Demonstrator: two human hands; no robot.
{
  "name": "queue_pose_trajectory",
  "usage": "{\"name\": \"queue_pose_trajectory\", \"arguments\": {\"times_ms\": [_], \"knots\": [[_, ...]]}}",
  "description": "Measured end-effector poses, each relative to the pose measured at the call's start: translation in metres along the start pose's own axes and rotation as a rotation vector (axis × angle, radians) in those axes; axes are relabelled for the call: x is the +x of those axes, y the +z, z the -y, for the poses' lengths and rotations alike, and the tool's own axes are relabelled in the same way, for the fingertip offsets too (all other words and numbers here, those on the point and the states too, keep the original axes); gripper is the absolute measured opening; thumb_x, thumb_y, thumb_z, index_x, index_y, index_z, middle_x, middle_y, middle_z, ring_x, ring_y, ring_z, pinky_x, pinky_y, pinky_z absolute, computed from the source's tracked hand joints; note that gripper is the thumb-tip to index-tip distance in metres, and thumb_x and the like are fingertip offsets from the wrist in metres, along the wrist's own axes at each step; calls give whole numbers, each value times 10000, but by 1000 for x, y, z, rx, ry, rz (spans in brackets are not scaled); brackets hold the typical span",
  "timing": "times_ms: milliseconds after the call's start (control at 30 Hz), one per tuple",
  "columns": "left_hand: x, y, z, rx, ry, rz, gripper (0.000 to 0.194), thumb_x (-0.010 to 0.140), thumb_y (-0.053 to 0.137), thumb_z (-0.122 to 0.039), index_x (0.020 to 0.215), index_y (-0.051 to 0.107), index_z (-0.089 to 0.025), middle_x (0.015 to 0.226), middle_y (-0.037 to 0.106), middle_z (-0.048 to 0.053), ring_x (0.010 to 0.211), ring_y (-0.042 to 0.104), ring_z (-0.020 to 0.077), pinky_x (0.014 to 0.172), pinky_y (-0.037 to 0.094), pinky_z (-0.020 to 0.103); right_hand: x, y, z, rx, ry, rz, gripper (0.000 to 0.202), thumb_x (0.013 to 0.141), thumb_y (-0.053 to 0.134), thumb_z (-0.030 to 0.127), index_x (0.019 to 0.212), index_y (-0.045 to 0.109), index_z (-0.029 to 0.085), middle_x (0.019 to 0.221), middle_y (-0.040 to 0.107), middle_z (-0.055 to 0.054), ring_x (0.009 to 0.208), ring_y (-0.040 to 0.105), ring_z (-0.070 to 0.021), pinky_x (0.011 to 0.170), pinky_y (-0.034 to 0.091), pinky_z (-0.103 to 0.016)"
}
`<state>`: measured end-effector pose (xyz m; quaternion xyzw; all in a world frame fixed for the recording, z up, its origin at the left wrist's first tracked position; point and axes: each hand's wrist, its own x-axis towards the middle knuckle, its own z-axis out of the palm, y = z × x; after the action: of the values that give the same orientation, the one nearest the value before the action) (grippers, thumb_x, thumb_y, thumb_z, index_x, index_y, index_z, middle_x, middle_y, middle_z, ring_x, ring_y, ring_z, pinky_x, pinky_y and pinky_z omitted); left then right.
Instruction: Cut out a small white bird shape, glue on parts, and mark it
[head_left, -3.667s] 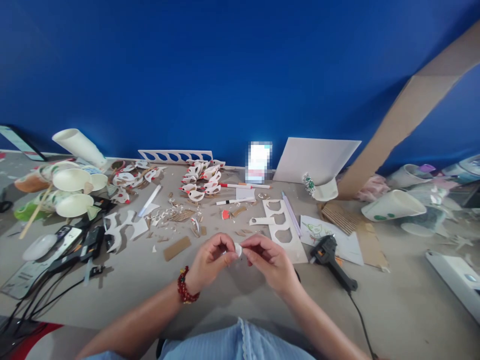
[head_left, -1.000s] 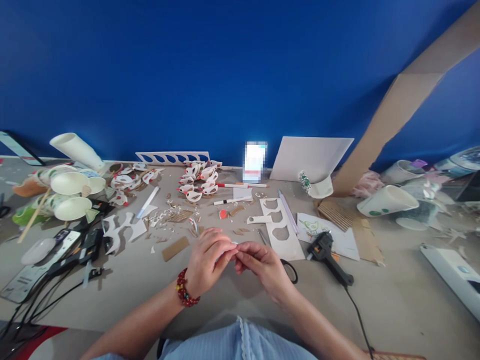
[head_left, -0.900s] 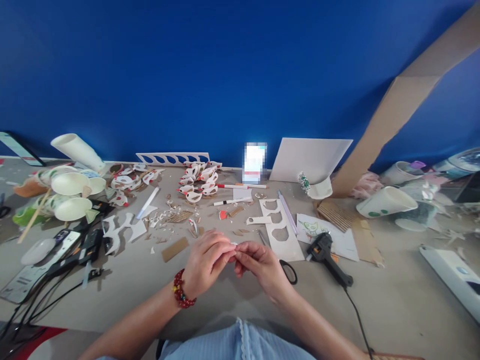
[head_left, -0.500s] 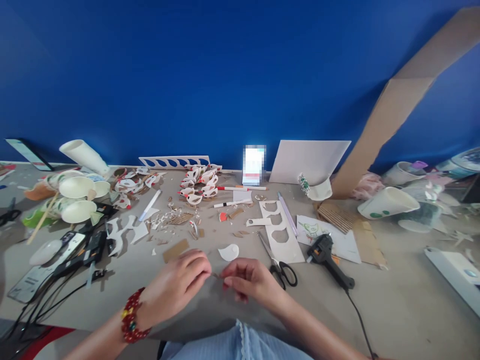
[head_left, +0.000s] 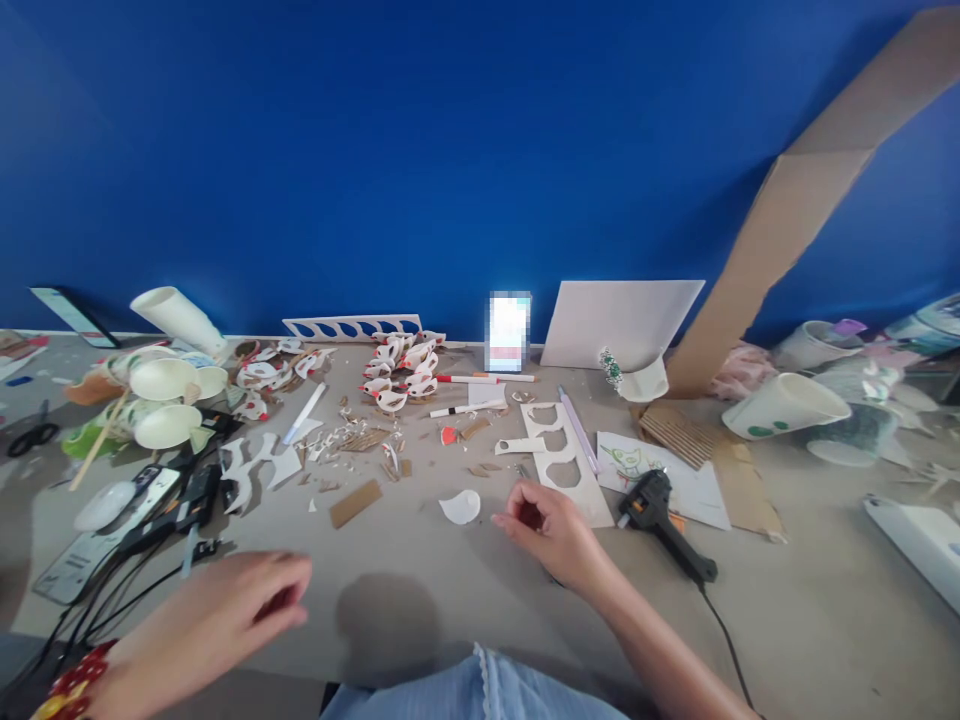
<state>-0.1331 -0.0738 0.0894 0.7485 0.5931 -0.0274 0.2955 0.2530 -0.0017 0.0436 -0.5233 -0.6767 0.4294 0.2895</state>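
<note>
My right hand (head_left: 551,535) is over the table just right of a white teardrop-shaped cutout (head_left: 460,507), thumb and index finger pinched together. Anything between those fingertips is too small to make out. Lower left, beside the black cables, is my left hand (head_left: 240,600); its fingers are loosely curled, the thumb stands apart, and no object shows in it. A brown cardboard strip (head_left: 355,503) lies between the hands. Behind my right hand is a white sheet with cut-out holes (head_left: 592,495). The scissors are almost wholly hidden under that hand.
A black glue gun (head_left: 660,515) with its cord lies at right. Several white bird shapes with red tips (head_left: 405,370) are heaped near the blue wall (head_left: 450,150). Pens, paper scraps (head_left: 360,435), a lit phone (head_left: 508,330) and paper cups (head_left: 787,405) stand or lie around.
My hands have parted: the left moved left and down, the right moved right and up over the scissors. The small thin piece between them is no longer visible.
</note>
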Motion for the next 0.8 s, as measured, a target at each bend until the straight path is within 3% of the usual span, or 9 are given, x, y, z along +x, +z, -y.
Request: {"name": "queue_pose_trajectory", "arguments": {"times_ms": [100,167,267,367,467,533,633,733,800], "knots": [[28,-12,-33,0,88,-125,139,856,483,-261,825,616,-238,771,667,-16,649,576,145,623,373,224,0,4,6,-3,-12,84,177,830,607,302,710,527,199,645,546,32,582,479,-118,531,339,-218],[51,-14,-54,-9,251,-171,205,868,434,-211,927,627,-242,901,671,20,781,600,165,716,408,237,0,4,9,-13,-43,99,152,849,569,276,724,520,204,646,544,33,581,475,-120,527,335,-218],[86,-5,-81,-5,416,-195,185,849,423,-164,788,591,-212,716,611,1,662,563,148,660,401,239,3,-1,8,-83,-68,10,239,880,482,254,651,431,208,576,459,48,551,420,-117,520,303,-221],[120,11,-97,41,399,-335,87,853,505,-253,795,549,-204,692,603,-2,636,549,158,605,383,249,7,-9,2,-183,-38,-106,294,850,482,245,596,339,210,532,368,61,526,369,-111,515,273,-224],[147,23,-105,29,419,-363,111,881,467,-218,802,543,-202,703,609,0,638,565,156,596,401,245,10,-14,-3,-252,-19,-147,231,769,514,196,605,352,210,544,380,63,524,376,-108,511,270,-220],[159,28,-106,-14,476,-337,177,889,424,-156,992,560,-204,810,651,18,708,608,165,652,451,259,12,-15,-4,-281,-15,-141,163,733,501,164,626,387,210,568,440,56,533,410,-111,517,292,-219],[167,33,-105,-4,553,-351,438,881,376,-73,1291,439,-215,1125,633,81,950,625,197,825,491,330,12,-14,-4,-294,6,-116,75,724,471,140,741,486,211,641,541,36,566,479,-126,542,346,-221],[166,37,-103,41,552,-376,339,899,417,-111,1199,527,-223,1227,570,76,1077,572,215,937,459,365,12,-9,-6,-262,-9,-74,299,747,459,131,1020,532,228,836,635,2,632,551,-138,576,401,-229],[162,40,-103,51,523,-349,216,923,432,-167,1062,590,-217,1136,591,54,1023,579,204,916,464,348,13,-6,-10,-277,-37,-61,256,784,465,153,1009,555,235,849,646,-4,666,572,-150,588,415,-234]]}}
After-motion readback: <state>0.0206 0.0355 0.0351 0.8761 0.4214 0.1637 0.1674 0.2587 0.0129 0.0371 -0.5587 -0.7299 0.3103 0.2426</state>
